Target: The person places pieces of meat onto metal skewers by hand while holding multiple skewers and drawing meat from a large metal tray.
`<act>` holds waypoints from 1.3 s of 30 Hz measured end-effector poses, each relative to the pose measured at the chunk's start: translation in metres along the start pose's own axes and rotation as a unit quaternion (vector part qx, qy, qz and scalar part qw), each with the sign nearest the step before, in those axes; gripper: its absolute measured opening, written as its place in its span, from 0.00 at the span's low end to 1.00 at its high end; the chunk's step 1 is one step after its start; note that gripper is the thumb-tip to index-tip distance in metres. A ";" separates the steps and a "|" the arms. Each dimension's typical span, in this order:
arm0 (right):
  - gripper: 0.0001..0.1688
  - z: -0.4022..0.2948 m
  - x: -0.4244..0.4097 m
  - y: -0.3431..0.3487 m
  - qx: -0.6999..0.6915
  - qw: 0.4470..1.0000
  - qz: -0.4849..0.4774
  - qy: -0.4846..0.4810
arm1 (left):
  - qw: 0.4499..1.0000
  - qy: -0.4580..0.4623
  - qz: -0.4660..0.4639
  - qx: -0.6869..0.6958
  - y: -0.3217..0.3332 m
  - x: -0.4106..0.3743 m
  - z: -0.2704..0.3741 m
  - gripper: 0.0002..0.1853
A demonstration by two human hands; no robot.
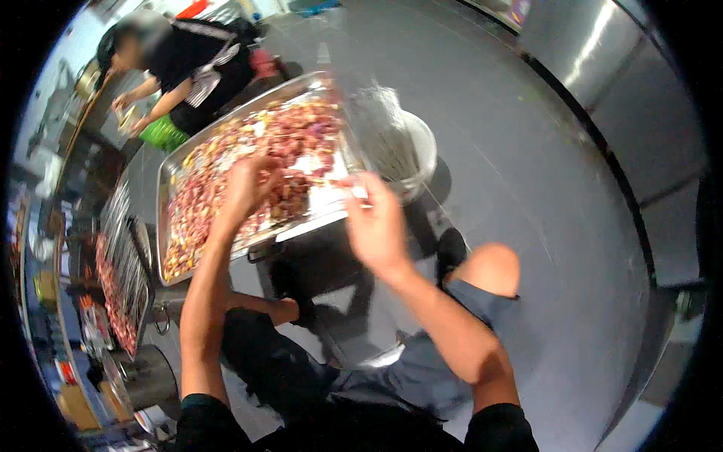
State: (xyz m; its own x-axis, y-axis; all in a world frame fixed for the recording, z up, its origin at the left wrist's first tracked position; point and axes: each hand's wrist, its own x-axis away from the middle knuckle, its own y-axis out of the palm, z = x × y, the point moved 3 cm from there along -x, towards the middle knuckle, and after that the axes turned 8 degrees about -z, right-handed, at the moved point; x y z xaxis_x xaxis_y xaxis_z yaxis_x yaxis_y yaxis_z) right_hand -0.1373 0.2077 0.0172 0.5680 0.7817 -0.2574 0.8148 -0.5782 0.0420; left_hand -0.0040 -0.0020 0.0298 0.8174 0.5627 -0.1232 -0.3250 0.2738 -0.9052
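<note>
A large metal tray (164, 226) tilts in front of me, spread with small pieces of raw reddish meat (288, 138) and yellowish bits. My left hand (248, 181) is over the meat near the tray's middle, its fingers bent down; blur hides whether they grip a piece. At the tray's near right corner is my right hand (375, 220), fingers curled together. Something small and pale shows by its fingertips, too blurred to name. Just beyond that hand, a white bucket (426, 147) holds a bundle of thin sticks (395, 155) that look like skewers.
Left of me lies a second tray of meat with many thin skewers (121, 254), near a metal pot (149, 373). A co-worker (186, 62) bends over a green basket (164, 134) at upper left. Steel cabinets (615, 85) line the right side.
</note>
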 end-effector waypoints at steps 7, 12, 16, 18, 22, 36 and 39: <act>0.04 0.004 0.015 -0.015 -0.180 0.967 -0.009 0.180 | 0.989 0.143 -0.024 -0.029 0.046 -0.015 0.004 0.07; 0.04 0.012 0.016 -0.007 -0.158 0.964 -0.016 0.213 | 0.989 0.102 -0.043 -0.099 0.065 -0.034 0.021 0.10; 0.06 0.016 0.013 0.000 -0.165 0.963 -0.037 0.211 | 0.983 0.049 -0.080 -0.158 0.081 -0.045 0.023 0.08; 0.06 0.017 0.013 -0.001 -0.161 0.963 -0.042 0.210 | 0.982 0.046 -0.081 -0.164 0.084 -0.046 0.026 0.08; 0.04 0.011 0.017 -0.001 -0.168 0.959 -0.037 0.225 | 0.977 -0.004 -0.151 -0.149 0.073 -0.043 0.021 0.10; 0.05 0.029 0.063 0.005 -0.040 0.960 -0.127 0.245 | 0.639 -0.152 0.026 0.754 0.013 -0.010 -0.048 0.07; 0.05 0.033 0.068 0.006 -0.014 0.956 -0.118 0.268 | 0.621 -0.160 0.036 0.766 0.012 -0.005 -0.047 0.07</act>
State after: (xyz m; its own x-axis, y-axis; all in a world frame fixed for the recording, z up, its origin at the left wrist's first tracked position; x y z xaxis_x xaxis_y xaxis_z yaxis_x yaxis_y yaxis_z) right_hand -0.0977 0.2502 -0.0315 0.3398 0.9012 0.2689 0.9260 -0.3706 0.0720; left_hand 0.0107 -0.0379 0.0006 0.7181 0.6752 0.1690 -0.6267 0.5218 0.5788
